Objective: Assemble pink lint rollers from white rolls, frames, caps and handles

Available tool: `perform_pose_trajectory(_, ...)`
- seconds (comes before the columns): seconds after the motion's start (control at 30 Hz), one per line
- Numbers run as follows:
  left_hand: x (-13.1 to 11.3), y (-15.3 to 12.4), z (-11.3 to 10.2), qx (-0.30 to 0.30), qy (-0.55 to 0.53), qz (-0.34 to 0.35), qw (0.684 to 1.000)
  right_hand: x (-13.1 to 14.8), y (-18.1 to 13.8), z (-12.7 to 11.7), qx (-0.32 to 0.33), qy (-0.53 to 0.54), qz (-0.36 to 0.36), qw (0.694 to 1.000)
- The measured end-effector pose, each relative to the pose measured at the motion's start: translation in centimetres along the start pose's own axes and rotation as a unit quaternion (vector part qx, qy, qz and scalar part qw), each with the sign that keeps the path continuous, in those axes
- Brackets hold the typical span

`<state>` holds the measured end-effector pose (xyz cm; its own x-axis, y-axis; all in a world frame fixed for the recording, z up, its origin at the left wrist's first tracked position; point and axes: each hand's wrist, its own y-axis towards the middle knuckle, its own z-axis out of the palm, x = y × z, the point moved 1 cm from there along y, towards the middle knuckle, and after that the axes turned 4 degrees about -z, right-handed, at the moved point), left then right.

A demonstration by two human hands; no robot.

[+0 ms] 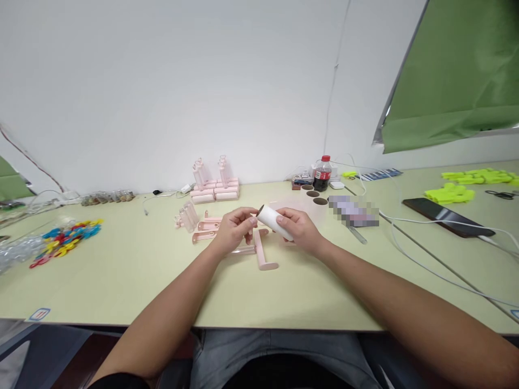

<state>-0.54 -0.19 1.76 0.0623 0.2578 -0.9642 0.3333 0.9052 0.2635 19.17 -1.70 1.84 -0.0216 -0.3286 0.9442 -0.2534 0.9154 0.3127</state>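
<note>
In the head view my right hand (pixel 299 229) is wrapped round a white paper roll (pixel 276 221), which looks like a lint roller refill. The roll is tilted, its dark hollow core end turned up to the left. At that end my left hand (pixel 237 229) is closed, thumb and forefinger pinched at the roll's rim. Below the hands lies a pink roller frame (pixel 261 256) with a clear handle (pixel 244 250), partly hidden by my left hand. Left of it are pink plastic covers (pixel 204 236) and several clear handles (pixel 187 217).
Pink lint rollers (pixel 215 190) stand at the wall. Several more rolls (pixel 320 201) stand upright near a cola bottle (pixel 323 175). To the right lie a blurred-out item (pixel 352 210), a black phone (pixel 448 216), white cables and yellow fabric (pixel 450 193). Coloured plastic pieces (pixel 67 240) lie left.
</note>
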Motion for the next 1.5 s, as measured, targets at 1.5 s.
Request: perform_pose_trajectory(1.5,1.0,0.7,1.5,-0.106,-0.116,-0.052,0.986,-0.4,-0.4,2.2,0.011,0.058,0.016,0.998)
